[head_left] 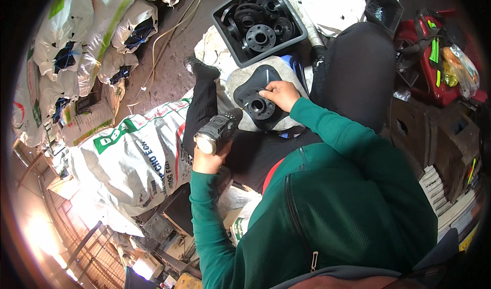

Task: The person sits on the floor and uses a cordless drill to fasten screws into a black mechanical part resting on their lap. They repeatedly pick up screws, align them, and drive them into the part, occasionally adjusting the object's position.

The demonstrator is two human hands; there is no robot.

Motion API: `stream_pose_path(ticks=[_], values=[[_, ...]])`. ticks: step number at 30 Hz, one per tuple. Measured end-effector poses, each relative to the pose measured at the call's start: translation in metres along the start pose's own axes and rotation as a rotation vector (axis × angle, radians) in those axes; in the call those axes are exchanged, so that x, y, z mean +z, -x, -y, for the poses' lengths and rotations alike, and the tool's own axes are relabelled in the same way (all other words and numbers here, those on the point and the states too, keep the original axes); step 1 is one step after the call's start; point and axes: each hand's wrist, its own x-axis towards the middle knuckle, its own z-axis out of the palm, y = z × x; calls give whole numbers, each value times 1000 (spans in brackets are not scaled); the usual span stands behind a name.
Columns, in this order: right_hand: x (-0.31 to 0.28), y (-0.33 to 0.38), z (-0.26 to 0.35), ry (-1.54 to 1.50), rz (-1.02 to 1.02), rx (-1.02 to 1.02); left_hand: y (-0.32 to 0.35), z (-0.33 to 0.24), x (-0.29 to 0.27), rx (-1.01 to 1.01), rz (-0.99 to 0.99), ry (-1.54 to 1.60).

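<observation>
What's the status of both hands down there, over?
Left hand gripping power drill. Right hand at round black flange atop black plate. Bin of black parts beyond; nothing seen blocking.

Sack, white, large, lying at left [130,168]: green band [115,138] along its far edge, carrying large white capitals; dark blue capitals [155,166] in lines across its face; small dark emblem [145,201] toward the near side. Bag, white, small, near middle [239,228]: green print, too small to read.
</observation>
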Motion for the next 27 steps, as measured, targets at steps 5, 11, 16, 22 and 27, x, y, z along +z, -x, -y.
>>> stream_pose_path(ticks=[5,11,16,22,27], values=[[-5,7,5,-17,-7,-38,-10,4,6,248,-88,6],[-5,6,1,-24,41,-1,-17,2,10,241,-55,-36],[-8,2,1,2,89,12,-24,8,14,264,-87,-77],[-6,-2,-3,103,2,-146,-5,7,21,228,-182,18],[-11,-1,-3,156,24,-190,46,-9,3,-173,-143,450]])
